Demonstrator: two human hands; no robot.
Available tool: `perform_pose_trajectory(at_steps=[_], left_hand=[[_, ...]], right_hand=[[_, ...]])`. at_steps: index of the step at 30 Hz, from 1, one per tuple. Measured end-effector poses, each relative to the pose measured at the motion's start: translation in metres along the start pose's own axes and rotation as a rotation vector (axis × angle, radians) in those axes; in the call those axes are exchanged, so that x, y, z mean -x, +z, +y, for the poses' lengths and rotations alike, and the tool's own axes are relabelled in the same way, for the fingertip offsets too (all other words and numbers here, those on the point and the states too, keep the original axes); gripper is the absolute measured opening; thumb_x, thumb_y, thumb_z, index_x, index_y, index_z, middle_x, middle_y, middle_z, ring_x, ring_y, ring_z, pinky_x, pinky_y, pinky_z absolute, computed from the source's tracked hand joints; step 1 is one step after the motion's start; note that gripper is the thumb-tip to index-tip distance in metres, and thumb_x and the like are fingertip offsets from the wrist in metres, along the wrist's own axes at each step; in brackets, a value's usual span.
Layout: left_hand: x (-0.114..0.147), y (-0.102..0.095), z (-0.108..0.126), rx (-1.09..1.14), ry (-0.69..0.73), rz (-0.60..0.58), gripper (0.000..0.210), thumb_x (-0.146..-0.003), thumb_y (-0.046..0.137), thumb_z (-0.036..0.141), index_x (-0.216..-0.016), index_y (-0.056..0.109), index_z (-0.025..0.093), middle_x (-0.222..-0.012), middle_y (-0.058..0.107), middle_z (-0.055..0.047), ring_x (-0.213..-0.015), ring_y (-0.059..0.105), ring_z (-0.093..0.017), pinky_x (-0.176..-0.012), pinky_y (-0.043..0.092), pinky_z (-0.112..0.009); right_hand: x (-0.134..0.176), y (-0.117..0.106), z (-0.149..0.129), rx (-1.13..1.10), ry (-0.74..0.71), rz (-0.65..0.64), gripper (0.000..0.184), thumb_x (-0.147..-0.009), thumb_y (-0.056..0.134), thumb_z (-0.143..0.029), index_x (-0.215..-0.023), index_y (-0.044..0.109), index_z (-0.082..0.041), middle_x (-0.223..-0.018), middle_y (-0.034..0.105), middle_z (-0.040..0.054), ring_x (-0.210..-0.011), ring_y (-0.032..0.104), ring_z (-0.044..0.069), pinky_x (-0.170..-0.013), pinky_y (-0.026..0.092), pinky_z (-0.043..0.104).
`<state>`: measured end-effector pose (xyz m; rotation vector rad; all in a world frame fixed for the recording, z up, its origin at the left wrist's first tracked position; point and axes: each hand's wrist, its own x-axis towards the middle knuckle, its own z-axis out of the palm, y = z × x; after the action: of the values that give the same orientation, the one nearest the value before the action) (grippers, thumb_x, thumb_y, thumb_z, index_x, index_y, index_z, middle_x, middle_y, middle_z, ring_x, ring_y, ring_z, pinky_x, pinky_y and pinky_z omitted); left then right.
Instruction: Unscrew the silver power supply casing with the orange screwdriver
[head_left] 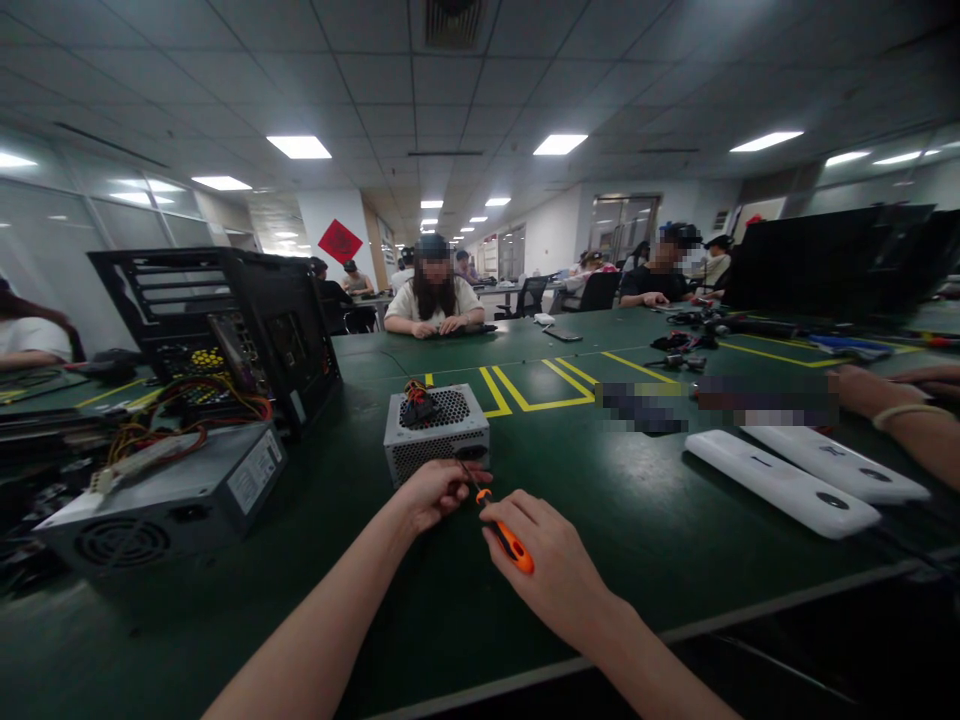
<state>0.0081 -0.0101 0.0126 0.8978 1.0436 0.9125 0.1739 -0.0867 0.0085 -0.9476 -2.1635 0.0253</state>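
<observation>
A small grey perforated power supply (436,430) stands on the green table (360,560) just ahead of me, with red and black wires bunched on its top. My left hand (437,492) rests against its near face, fingers curled. My right hand (546,568) grips an orange-handled screwdriver (505,536), whose dark shaft points up-left toward the near face of the unit, beside my left fingers.
A larger power supply (161,495) with loose coloured cables lies at left, in front of an open black computer case (232,325). Two white flat covers (799,478) lie at right, near another person's forearm (900,415). Other people sit across the table.
</observation>
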Motion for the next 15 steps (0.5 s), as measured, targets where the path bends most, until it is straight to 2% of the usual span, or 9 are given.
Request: perform_pose_trajectory(at_steps=[6, 9, 12, 15], left_hand=[[-0.003, -0.002, -0.002, -0.01, 0.013, -0.009, 0.021, -0.069, 0.05, 0.003, -0.088, 0.059, 0.007, -0.091, 0.065, -0.01, -0.039, 0.037, 0.002, -0.029, 0.017, -0.009], [-0.004, -0.001, -0.003, -0.101, 0.031, -0.001, 0.023, -0.071, 0.047, 0.006, -0.092, 0.057, 0.008, -0.092, 0.064, -0.011, -0.04, 0.038, 0.001, -0.031, 0.017, -0.011], [-0.001, -0.002, -0.001, -0.484, 0.103, 0.04, 0.023, -0.072, 0.044, 0.009, -0.091, 0.057, 0.011, -0.087, 0.065, -0.008, -0.042, 0.043, -0.003, -0.034, 0.021, -0.014], [0.012, -0.005, 0.008, -0.81, 0.222, 0.096, 0.012, -0.068, 0.05, 0.011, -0.075, 0.059, 0.015, -0.074, 0.063, -0.004, -0.051, 0.05, -0.008, -0.042, 0.03, -0.018]], right_hand=[[0.0, 0.002, 0.001, 0.023, 0.003, 0.001, 0.013, -0.079, 0.051, -0.013, -0.089, 0.056, -0.02, -0.082, 0.056, 0.0027, -0.076, 0.055, 0.015, -0.069, 0.045, 0.029], [-0.002, 0.002, 0.0, 0.018, 0.002, -0.009, 0.015, -0.078, 0.051, -0.011, -0.089, 0.057, -0.019, -0.083, 0.056, 0.0035, -0.076, 0.055, 0.016, -0.07, 0.045, 0.03], [-0.002, 0.001, -0.002, 0.019, -0.01, -0.019, 0.016, -0.078, 0.05, -0.01, -0.09, 0.058, -0.018, -0.083, 0.055, 0.0043, -0.075, 0.054, 0.016, -0.068, 0.046, 0.03], [-0.001, 0.001, -0.004, 0.037, -0.02, -0.028, 0.017, -0.079, 0.05, -0.009, -0.091, 0.058, -0.018, -0.082, 0.055, 0.0046, -0.074, 0.054, 0.016, -0.067, 0.046, 0.029]])
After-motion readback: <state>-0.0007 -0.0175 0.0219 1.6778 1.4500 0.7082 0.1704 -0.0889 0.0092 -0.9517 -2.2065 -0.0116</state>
